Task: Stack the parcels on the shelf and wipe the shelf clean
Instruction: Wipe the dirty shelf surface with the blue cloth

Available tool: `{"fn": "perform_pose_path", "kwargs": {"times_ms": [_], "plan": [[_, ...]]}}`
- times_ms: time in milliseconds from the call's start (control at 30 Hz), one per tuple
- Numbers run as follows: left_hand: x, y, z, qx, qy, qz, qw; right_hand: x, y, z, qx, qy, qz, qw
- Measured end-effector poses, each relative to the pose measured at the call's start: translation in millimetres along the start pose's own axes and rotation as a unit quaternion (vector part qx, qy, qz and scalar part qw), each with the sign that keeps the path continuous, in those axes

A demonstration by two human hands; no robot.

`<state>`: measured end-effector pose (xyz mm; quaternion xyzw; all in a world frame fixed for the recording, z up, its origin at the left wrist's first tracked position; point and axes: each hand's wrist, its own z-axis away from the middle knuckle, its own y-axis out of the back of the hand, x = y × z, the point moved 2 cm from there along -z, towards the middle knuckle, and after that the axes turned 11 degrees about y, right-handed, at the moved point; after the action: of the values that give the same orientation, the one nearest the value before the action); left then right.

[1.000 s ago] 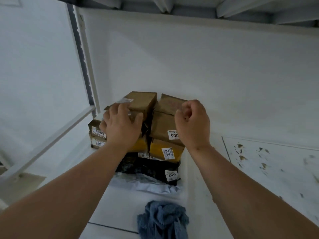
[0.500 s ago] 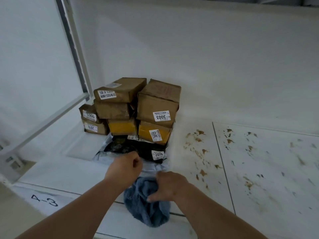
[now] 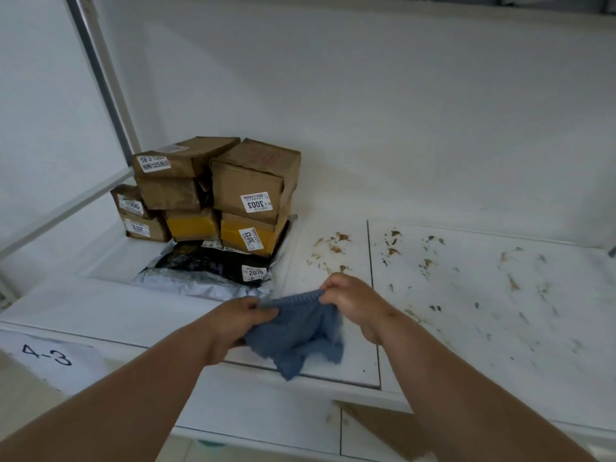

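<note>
Several brown and yellow cardboard parcels (image 3: 253,181) stand stacked in the shelf's back left corner, resting on a black bag (image 3: 213,266) and a grey bag (image 3: 186,283). Both hands hold a blue cloth (image 3: 296,331) just above the white shelf (image 3: 133,311), near its front edge. My left hand (image 3: 238,320) pinches the cloth's left top corner. My right hand (image 3: 353,301) pinches the right top corner, so the cloth hangs stretched between them. Brown dirt marks (image 3: 336,245) spot the shelf to the right of the parcels.
More smears (image 3: 510,281) cover the shelf's right panel. A seam (image 3: 371,295) divides the two panels. A paper label reading 4-3 (image 3: 46,355) is stuck on the front edge at left. A metal upright (image 3: 103,78) rises behind the parcels.
My hands left the top parcels, came down to the crumpled cloth at the shelf's front, and now hold it lifted and spread between them.
</note>
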<state>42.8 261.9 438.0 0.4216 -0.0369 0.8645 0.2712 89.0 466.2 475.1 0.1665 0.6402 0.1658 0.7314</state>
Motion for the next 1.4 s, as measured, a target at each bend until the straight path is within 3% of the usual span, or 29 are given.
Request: {"fn": "perform_pose_path", "kwargs": {"times_ms": [67, 200, 433, 567, 633, 667, 700, 767, 800, 867, 933, 1033, 1100, 1400], "plan": [[11.0, -12.5, 10.9, -0.05, 0.003, 0.089, 0.995, 7.8, 19.0, 10.3, 0.049, -0.011, -0.055, 0.997], [35.0, -33.2, 27.7, -0.1, -0.029, 0.126, 0.987, 14.4, 43.6, 26.5, 0.1, -0.019, -0.121, 0.987], [63.8, -43.6, 46.8, -0.086, -0.043, 0.201, 0.975, 11.1, 69.9, 50.9, -0.012, -0.045, -0.203, 0.978], [59.6, -44.4, 47.3, -0.051, 0.016, 0.149, 0.987, 18.2, 68.7, 50.5, 0.029, -0.047, -0.222, 0.973], [55.2, -44.8, 36.5, 0.027, 0.021, 0.113, 0.993, 31.8, 60.2, 42.2, 0.08, -0.046, -0.15, 0.984], [50.2, -44.9, 26.9, 0.087, 0.014, 0.057, 0.994, 39.2, 54.5, 38.2, 0.096, -0.039, -0.067, 0.992], [44.6, -45.7, 19.0, 0.166, 0.005, -0.066, 0.984, 46.7, 47.3, 35.8, 0.093, -0.026, 0.035, 0.995], [29.9, -57.0, 5.7, 0.287, -0.054, -0.358, 0.887, 64.1, 29.2, 32.1, 0.066, 0.005, 0.195, 0.979], [18.6, -67.6, -1.5, 0.294, -0.111, -0.429, 0.847, 72.1, 19.1, 32.4, 0.043, 0.019, 0.243, 0.969], [-8.4, -90.2, -18.7, 0.201, -0.191, -0.492, 0.825, 84.8, -4.3, 37.9, -0.031, 0.062, 0.299, 0.952], [-36.2, -106.0, -35.7, 0.094, -0.185, -0.554, 0.806, 99.1, -28.7, 37.7, -0.096, 0.132, 0.345, 0.924], [-57.6, -110.5, -50.6, 0.096, -0.148, -0.62, 0.764, 118.8, -47.5, 43.2, -0.132, 0.11, 0.398, 0.901], [-59.3, -114.0, -49.6, 0.119, -0.14, -0.625, 0.759, 126.4, -50.6, 49.0, -0.09, 0.121, 0.425, 0.892], [-29.4, -111.2, -72.7, 0.152, -0.104, -0.571, 0.8, 139.5, -39.0, 7.4, -0.081, 0.144, 0.473, 0.865]]}}
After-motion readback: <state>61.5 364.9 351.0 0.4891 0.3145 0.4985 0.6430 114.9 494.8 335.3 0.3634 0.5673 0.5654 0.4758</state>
